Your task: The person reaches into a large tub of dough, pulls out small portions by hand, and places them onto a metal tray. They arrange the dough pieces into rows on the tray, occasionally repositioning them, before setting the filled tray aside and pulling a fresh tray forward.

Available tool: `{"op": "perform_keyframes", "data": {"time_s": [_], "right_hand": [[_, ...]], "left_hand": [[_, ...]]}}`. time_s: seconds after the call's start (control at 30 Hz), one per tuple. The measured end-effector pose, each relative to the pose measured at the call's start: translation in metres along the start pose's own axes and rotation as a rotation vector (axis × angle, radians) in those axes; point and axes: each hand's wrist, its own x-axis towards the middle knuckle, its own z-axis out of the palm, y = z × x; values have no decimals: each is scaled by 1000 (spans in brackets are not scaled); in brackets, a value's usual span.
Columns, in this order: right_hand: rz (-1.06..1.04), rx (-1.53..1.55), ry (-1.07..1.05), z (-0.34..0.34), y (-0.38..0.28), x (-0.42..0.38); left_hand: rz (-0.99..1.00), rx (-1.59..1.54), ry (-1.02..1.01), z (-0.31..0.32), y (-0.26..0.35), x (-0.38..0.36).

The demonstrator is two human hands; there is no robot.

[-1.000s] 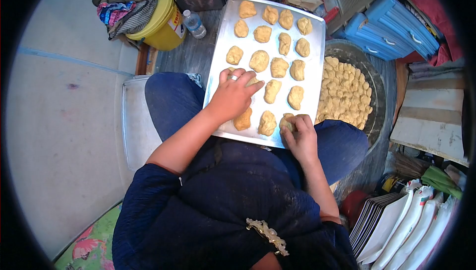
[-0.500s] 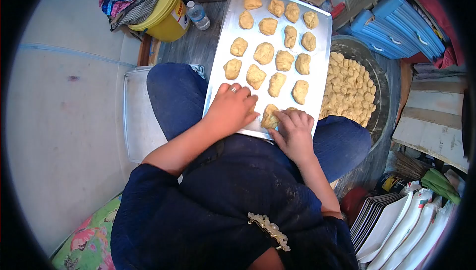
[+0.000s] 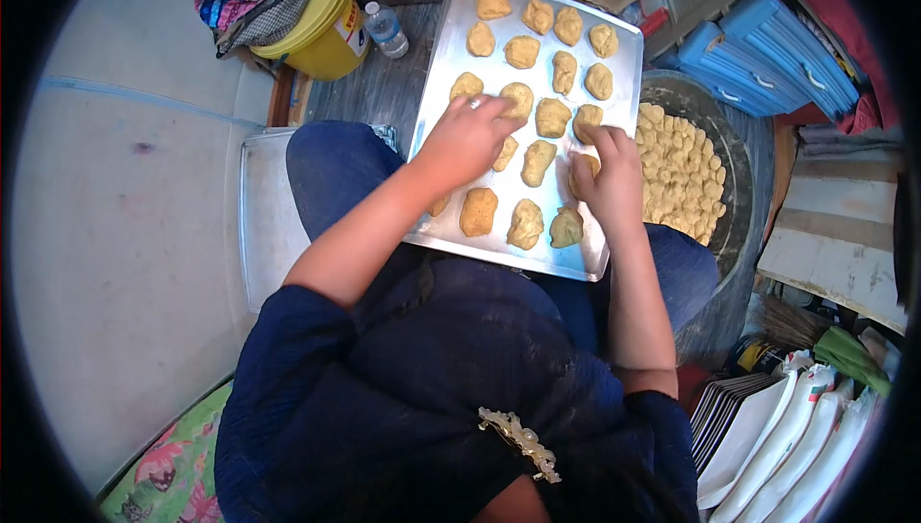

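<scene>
A silver tray (image 3: 436, 62) rests across my lap with rows of rough tan dough pieces on it. My left hand (image 3: 472, 136) is over the tray's left middle, its fingers apart and touching a dough piece (image 3: 518, 96). At the right side my right hand (image 3: 611, 166) has its fingers spread over two pieces, one at the fingertips (image 3: 587, 120) and one by the thumb. Near the front edge lie an orange-tan piece (image 3: 479, 212), a paler one (image 3: 526, 225) and a greenish one (image 3: 566, 227).
A dark round basin (image 3: 739, 163) full of dough pieces stands right of the tray. Another metal tray (image 3: 257, 225) lies at the left. Behind are a yellow bucket (image 3: 331, 43) and a water bottle (image 3: 386, 32). Blue drawers (image 3: 777, 48) stand at the back right.
Both hands have moved from the tray's front edge toward its middle, my right hand also to the right. The front row of dough is now uncovered.
</scene>
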Motion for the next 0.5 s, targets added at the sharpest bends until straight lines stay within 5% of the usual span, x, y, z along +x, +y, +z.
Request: {"op": "perform_keyframes", "data": {"time_s": [0.13, 0.17, 0.2, 0.5], "right_hand": [[-81, -166, -108, 13, 8, 29], [-117, -234, -164, 17, 11, 33], [-121, -234, -163, 23, 15, 37], [-128, -162, -26, 27, 28, 31]], "left_hand": [[85, 37, 76, 20, -19, 32], [5, 80, -33, 21, -21, 35], [-76, 124, -141, 21, -21, 38], [-155, 170, -39, 24, -18, 33]]}}
